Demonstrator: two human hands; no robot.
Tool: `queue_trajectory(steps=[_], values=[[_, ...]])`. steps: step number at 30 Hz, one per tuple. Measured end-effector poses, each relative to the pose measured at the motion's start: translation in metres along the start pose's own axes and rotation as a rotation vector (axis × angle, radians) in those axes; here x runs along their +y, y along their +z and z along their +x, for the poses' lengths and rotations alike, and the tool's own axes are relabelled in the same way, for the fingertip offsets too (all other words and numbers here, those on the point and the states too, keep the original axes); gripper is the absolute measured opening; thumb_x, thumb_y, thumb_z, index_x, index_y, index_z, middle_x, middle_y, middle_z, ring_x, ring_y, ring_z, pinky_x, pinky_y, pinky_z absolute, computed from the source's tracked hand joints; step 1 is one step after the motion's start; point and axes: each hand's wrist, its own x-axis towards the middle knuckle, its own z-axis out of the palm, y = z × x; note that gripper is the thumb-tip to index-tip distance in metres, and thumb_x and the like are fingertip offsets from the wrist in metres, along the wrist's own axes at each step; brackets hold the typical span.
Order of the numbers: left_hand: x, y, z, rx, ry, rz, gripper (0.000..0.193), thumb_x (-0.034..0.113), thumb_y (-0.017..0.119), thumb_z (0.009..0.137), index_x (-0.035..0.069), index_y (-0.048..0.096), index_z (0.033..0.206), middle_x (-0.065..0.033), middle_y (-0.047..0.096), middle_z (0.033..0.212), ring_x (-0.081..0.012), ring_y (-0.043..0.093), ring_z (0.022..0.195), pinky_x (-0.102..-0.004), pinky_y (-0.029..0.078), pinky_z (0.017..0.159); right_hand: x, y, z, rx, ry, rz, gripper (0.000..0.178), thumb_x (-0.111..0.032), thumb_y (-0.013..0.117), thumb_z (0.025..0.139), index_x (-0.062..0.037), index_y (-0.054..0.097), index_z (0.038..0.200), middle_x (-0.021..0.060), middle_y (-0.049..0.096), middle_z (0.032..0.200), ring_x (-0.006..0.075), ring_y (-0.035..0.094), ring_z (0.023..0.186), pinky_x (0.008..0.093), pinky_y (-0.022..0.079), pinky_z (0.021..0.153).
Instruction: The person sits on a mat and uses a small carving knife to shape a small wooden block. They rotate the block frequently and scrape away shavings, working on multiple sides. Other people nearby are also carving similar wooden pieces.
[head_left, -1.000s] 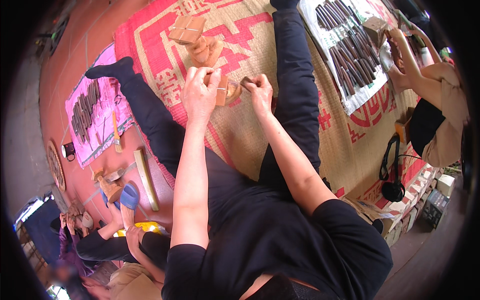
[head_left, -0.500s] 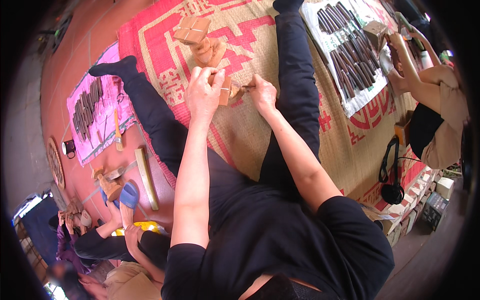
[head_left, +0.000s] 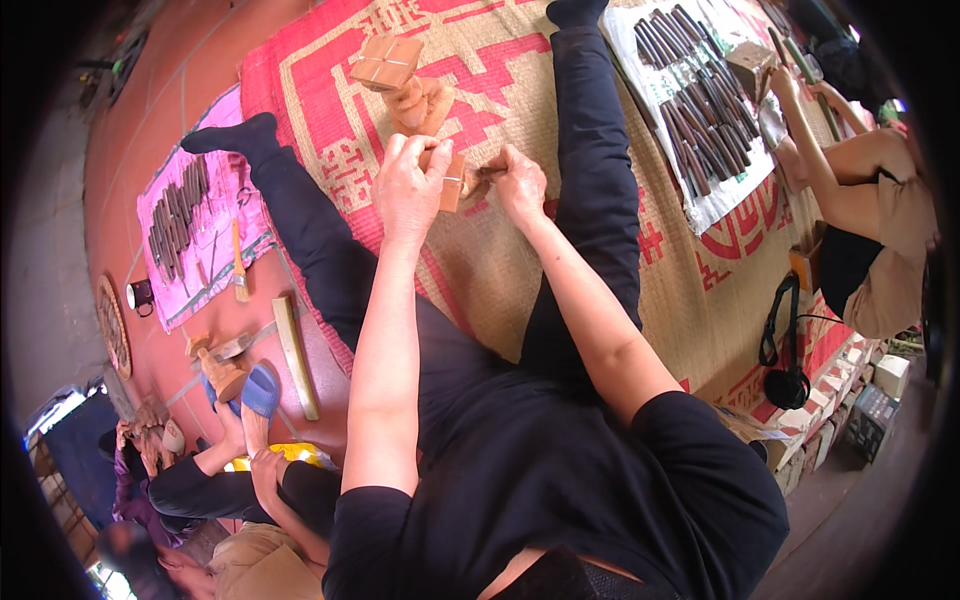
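Observation:
Between my outstretched legs, my left hand point(head_left: 408, 190) is closed around a small wooden carving point(head_left: 453, 188) with a flat square base marked by a pale line. Its rough carved end points toward my right hand point(head_left: 520, 185). The fingers of that hand are pinched on a thin carving tool, mostly hidden, whose tip meets the carved end. Just beyond my left hand, a second wooden carving point(head_left: 420, 104) with a square block top point(head_left: 386, 62) stands on the patterned woven mat point(head_left: 490, 290).
Rows of dark-handled tools point(head_left: 700, 125) lie on a white cloth at right, beside a co-worker's arm point(head_left: 815, 130). More tools point(head_left: 178, 215) and a brush point(head_left: 239, 262) lie on a pink cloth at left. A wooden bar point(head_left: 294, 358) and a seated person's slippers point(head_left: 260, 390) are lower left.
My right hand has shifted slightly left, closer to the carving, and its tool shows less. My left hand has barely moved. At right, the co-worker's hands have changed position.

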Motion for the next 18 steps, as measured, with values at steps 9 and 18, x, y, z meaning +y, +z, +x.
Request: queue_trajectory(steps=[9, 18], values=[[0.002, 0.002, 0.002, 0.007, 0.018, 0.006, 0.026, 0.038, 0.066, 0.089, 0.013, 0.068, 0.088, -0.006, 0.059, 0.088, -0.0282, 0.064, 0.078, -0.0401, 0.05, 0.066, -0.019, 0.02, 0.008, 0.024, -0.01, 0.141, 0.022, -0.019, 0.077, 0.074, -0.0031, 0.063, 0.081, 0.0112, 0.067, 0.078, 0.023, 0.064, 0.075, 0.0354, 0.049, 0.07], [0.0, 0.002, 0.001, 0.027, 0.017, 0.012, 0.025, 0.037, 0.067, 0.089, 0.013, 0.069, 0.088, -0.0053, 0.06, 0.089, -0.0275, 0.065, 0.078, -0.0402, 0.05, 0.067, -0.004, -0.002, 0.01, 0.047, 0.064, 0.071, 0.024, -0.016, 0.079, 0.068, -0.0039, 0.064, 0.082, 0.014, 0.069, 0.086, 0.0333, 0.066, 0.084, 0.042, 0.049, 0.074]])
